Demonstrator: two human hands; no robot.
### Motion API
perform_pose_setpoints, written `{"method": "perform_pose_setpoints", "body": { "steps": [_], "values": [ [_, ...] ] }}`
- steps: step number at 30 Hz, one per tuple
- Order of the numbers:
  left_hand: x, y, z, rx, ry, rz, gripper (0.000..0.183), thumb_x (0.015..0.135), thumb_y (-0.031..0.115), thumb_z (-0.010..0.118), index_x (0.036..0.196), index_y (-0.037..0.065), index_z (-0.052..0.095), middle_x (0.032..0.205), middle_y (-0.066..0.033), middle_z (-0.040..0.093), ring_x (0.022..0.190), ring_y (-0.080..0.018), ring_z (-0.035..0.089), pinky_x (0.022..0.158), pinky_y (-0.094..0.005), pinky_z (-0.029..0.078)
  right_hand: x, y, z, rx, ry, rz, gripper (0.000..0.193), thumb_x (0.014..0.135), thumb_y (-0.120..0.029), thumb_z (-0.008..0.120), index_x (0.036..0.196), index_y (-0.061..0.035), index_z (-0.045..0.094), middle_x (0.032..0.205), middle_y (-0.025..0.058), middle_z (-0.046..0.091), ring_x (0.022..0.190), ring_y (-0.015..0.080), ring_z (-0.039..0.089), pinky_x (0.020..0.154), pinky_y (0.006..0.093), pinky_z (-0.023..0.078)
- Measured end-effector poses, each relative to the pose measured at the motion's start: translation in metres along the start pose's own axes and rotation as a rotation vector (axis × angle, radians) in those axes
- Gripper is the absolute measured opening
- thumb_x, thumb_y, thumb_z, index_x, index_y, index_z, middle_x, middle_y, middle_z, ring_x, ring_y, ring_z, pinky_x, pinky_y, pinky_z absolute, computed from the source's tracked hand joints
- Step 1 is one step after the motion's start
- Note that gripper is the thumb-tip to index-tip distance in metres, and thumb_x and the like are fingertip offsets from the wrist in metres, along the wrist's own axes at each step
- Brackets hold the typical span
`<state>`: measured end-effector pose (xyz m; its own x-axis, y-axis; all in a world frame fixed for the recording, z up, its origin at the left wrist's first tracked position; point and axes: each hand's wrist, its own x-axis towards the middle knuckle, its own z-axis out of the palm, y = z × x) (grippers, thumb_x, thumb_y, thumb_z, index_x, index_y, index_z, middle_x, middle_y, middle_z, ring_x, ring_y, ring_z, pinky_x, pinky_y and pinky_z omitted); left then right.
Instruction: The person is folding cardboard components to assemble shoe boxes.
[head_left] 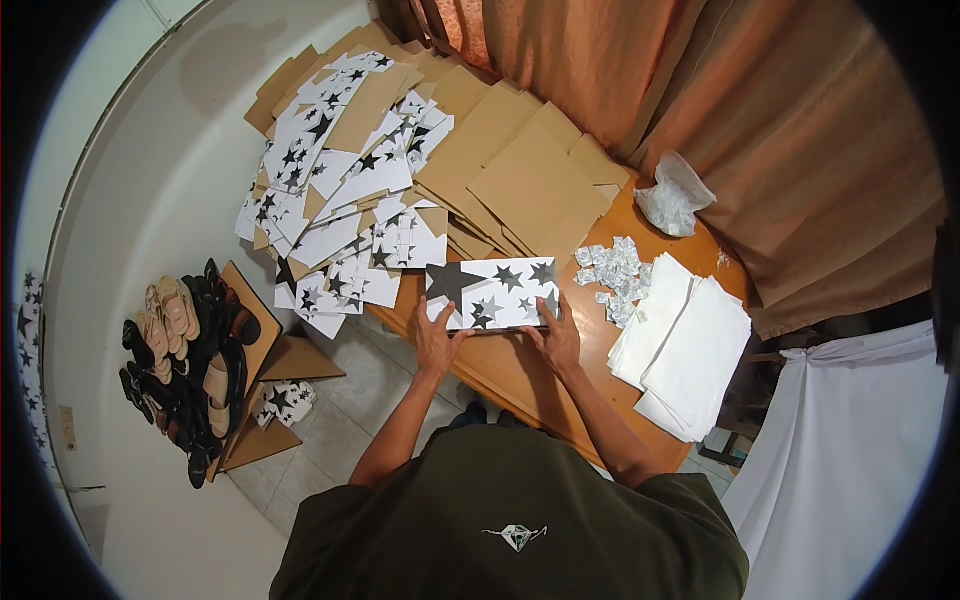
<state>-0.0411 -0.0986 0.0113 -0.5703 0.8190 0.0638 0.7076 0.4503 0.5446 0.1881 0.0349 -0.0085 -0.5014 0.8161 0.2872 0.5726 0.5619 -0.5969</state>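
A white shoe-type box (pixel 505 290) printed with black and grey stars lies closed at the front edge of the wooden table. My left hand (pixel 437 335) grips its left near corner, thumb turned inward along the near side. On the right near corner my right hand (pixel 557 335) holds it the same way. Both sets of fingers wrap the box's ends, and their undersides are hidden. Just right of the box lie many small clear-and-white sachets (pixel 615 270). Beyond them, a stack of white tissue sheets (pixel 690 345) rests near the table's right edge.
Flat brown cardboard blanks (pixel 540 185) and star-printed blanks (pixel 365 180) pile up at the back and left. A clear plastic bag (pixel 672 200) sits at the back right. Shoes (pixel 190 350) fill a cardboard box (pixel 262 310) left of the table. Brown curtains (pixel 790 130) hang behind.
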Motion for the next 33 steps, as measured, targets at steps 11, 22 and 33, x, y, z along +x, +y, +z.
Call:
{"method": "perform_pose_setpoints", "body": {
  "steps": [11, 22, 33],
  "values": [
    [-0.012, -0.013, 0.001, -0.233, -0.034, 0.004, 0.063, 0.07, 0.021, 0.09, 0.128, 0.012, 0.067, 0.153, -0.025, 0.038, 0.136, -0.0414, 0.046, 0.106, -0.0473, 0.047, -0.021, 0.018, -0.005, 0.062, 0.007, -0.018, 0.075, 0.078, -0.034, 0.086, 0.143, -0.014, 0.054, 0.143, 0.0358, 0.043, 0.13, 0.0494, 0.048, 0.106, 0.0495, 0.044],
    [-0.018, 0.003, -0.025, -0.491, 0.024, 0.019, 0.081, 0.073, 0.022, 0.09, 0.143, 0.012, 0.05, 0.142, -0.0213, 0.046, 0.125, -0.0418, 0.052, 0.11, -0.0476, 0.042, -0.027, -0.004, -0.038, 0.253, -0.082, 0.269, 0.088, 0.082, -0.038, 0.084, 0.155, -0.0152, 0.039, 0.148, 0.0325, 0.039, 0.13, 0.0467, 0.05, 0.103, 0.0464, 0.049],
    [-0.011, -0.022, 0.003, -0.579, -0.091, 0.051, 0.056, 0.083, 0.009, 0.08, 0.135, 0.01, 0.06, 0.122, -0.0212, 0.059, 0.112, -0.0408, 0.059, 0.094, -0.0451, 0.049, -0.046, 0.017, -0.027, 0.241, 0.05, 0.098, 0.066, 0.086, -0.016, 0.08, 0.146, -0.0126, 0.052, 0.137, 0.025, 0.054, 0.116, 0.0399, 0.062, 0.092, 0.0414, 0.055]
  ]
}}
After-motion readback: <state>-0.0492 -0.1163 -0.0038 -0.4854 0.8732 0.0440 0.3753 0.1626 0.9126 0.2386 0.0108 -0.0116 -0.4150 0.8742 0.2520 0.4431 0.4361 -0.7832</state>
